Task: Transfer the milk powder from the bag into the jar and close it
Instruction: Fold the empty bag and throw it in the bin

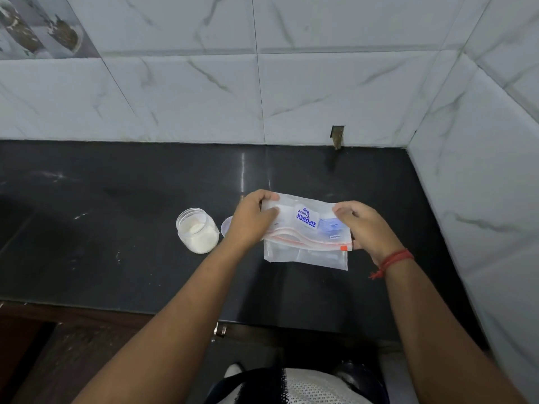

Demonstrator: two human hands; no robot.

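A clear zip bag (306,228) with blue print and an orange zip strip lies flat and looks folded over on the black counter (116,228). My left hand (253,220) grips its left end and my right hand (364,225) grips its right end. To the left stands a clear plastic jar (197,230), open at the top, with white milk powder inside. A round translucent lid (226,225) lies on the counter between the jar and my left hand, partly hidden by the hand.
White marble-look tiled walls close the counter at the back and on the right (481,170). The counter's front edge (262,325) runs above a wooden cabinet with a metal latch (219,329). A small hole in the back wall (337,137) sits above the counter.
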